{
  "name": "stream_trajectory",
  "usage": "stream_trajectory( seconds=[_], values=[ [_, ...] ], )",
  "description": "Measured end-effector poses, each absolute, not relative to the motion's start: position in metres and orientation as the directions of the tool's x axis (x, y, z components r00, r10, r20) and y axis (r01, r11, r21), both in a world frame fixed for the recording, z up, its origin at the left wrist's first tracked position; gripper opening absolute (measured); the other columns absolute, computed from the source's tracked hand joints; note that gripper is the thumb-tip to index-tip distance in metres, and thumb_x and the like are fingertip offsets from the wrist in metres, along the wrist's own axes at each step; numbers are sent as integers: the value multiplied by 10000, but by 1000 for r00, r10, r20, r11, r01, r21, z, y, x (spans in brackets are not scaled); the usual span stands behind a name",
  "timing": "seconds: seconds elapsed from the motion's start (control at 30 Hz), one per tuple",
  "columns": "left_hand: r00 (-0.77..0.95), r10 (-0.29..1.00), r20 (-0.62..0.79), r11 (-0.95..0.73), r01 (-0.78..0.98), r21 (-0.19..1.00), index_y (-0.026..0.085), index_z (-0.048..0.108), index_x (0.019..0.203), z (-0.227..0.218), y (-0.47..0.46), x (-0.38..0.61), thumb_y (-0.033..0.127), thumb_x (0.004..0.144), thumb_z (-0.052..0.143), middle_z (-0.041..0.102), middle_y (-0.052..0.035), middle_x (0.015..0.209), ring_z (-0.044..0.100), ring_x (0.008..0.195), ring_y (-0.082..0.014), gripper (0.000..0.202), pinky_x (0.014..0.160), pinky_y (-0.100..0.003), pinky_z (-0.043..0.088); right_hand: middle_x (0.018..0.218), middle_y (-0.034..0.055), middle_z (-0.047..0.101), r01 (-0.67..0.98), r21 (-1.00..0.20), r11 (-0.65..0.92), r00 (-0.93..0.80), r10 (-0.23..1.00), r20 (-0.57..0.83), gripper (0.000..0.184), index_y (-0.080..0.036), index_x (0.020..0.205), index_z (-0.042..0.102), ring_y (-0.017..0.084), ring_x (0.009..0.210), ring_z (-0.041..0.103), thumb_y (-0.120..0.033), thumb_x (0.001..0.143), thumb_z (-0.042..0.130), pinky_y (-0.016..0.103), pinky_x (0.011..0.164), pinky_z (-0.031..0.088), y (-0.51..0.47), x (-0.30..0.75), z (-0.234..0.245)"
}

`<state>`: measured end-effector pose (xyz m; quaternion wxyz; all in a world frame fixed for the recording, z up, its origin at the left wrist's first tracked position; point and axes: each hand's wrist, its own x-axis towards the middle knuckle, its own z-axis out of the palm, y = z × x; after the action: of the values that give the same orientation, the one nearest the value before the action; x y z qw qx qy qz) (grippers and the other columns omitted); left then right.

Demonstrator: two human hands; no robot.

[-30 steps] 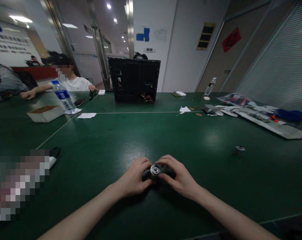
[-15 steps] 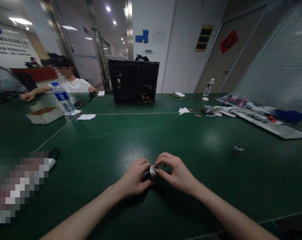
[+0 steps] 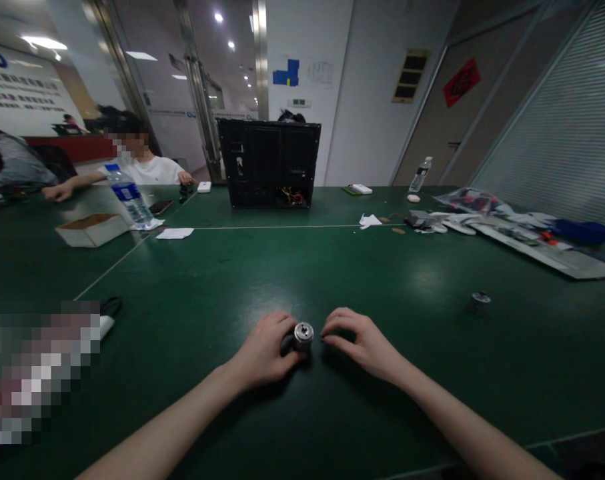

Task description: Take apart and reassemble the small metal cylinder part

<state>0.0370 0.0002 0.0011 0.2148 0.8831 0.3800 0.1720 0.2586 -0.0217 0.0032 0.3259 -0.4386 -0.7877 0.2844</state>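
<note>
A small silvery metal cylinder (image 3: 303, 339), its round top pierced by small dark holes, stands upright on the green table (image 3: 282, 273). My left hand (image 3: 271, 350) is wrapped round its left side, fingers behind and thumb in front. Just to the right, apart from the cylinder, my right hand (image 3: 358, 340) has thumb and forefinger brought together. A tiny dark thing shows at those fingertips, too small to name. Farther right stands another small metal cylinder (image 3: 479, 303), which neither hand touches.
A black open-backed casing (image 3: 269, 163) stands at the far edge. On the left are a water bottle (image 3: 129, 199), an open box (image 3: 92, 231) and a seated person (image 3: 147, 170). A white board (image 3: 572, 267) with clutter lies at the right.
My right hand has drawn back to the right, off the top of the cylinder, which now shows its holes. My left hand keeps its hold, with the cylinder slightly farther left.
</note>
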Motion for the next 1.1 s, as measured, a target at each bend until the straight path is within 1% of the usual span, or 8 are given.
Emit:
stream_trajectory(
  seconds=[0.13, 0.3, 0.5, 0.63, 0.77, 0.87, 0.97, 1.1],
  values=[
    [638, 755, 149, -615, 612, 497, 179, 588, 906, 0, 4, 36, 311, 761, 641, 577, -60, 944, 509, 910, -234, 203, 804, -329, 384, 926, 16, 611, 567, -683, 461, -445, 869, 217, 52, -220, 847, 674, 170, 914, 538, -222, 832, 625, 313, 828, 399, -22, 256, -10],
    [656, 738, 158, -633, 591, 501, 179, 581, 906, -2, 5, 35, 310, 766, 639, 578, -58, 943, 510, 908, -230, 201, 809, -328, 384, 920, 15, 618, 634, -629, 450, -431, 881, 196, 49, -220, 852, 667, 180, 915, 530, -228, 833, 623, 330, 833, 385, -20, 250, -16],
    [649, 745, 152, -625, 600, 499, 181, 582, 914, 0, 4, 35, 315, 756, 653, 576, -59, 954, 509, 911, -230, 219, 813, -328, 385, 926, 23, 625, 634, -626, 454, -447, 876, 182, 75, -208, 882, 651, 186, 923, 534, -190, 814, 626, 332, 835, 393, -20, 251, -13],
    [649, 749, 135, -614, 602, 510, 178, 585, 917, 5, 2, 34, 318, 760, 636, 577, -64, 954, 508, 917, -237, 216, 816, -334, 392, 949, 38, 630, 625, -653, 427, -418, 890, 182, 181, -198, 961, 624, 193, 936, 545, -175, 782, 641, 340, 840, 410, -23, 249, -9],
    [645, 752, 136, -591, 569, 572, 175, 562, 975, 10, 0, 31, 295, 750, 610, 573, -77, 981, 513, 934, -248, 260, 843, -360, 401, 1043, 62, 612, 578, -707, 407, -385, 900, 203, 334, -192, 1106, 555, 200, 968, 553, -205, 782, 634, 355, 856, 424, -26, 242, -7],
    [623, 765, 164, -548, 495, 675, 174, 526, 1054, 8, 2, 26, 292, 787, 542, 573, -78, 1021, 524, 948, -241, 293, 867, -369, 409, 1094, 72, 597, 577, -697, 426, -395, 892, 219, 420, -188, 1149, 524, 212, 995, 544, -235, 756, 667, 365, 873, 412, -25, 232, -6],
    [586, 794, 162, -472, 426, 772, 172, 508, 1062, 6, 6, 23, 338, 856, 441, 585, -82, 1044, 535, 969, -240, 273, 869, -367, 425, 1053, 74, 614, 625, -643, 442, -421, 885, 200, 392, -174, 1094, 555, 222, 962, 549, -227, 729, 689, 362, 845, 411, -21, 221, -4],
    [550, 821, 155, -436, 427, 792, 173, 515, 1016, 10, 7, 23, 357, 922, 353, 604, -73, 1002, 551, 939, -222, 263, 862, -350, 432, 994, 64, 634, 634, -607, 479, -423, 872, 246, 300, -175, 1021, 586, 217, 932, 560, -221, 742, 686, 357, 838, 414, -20, 219, 3]
  ],
)
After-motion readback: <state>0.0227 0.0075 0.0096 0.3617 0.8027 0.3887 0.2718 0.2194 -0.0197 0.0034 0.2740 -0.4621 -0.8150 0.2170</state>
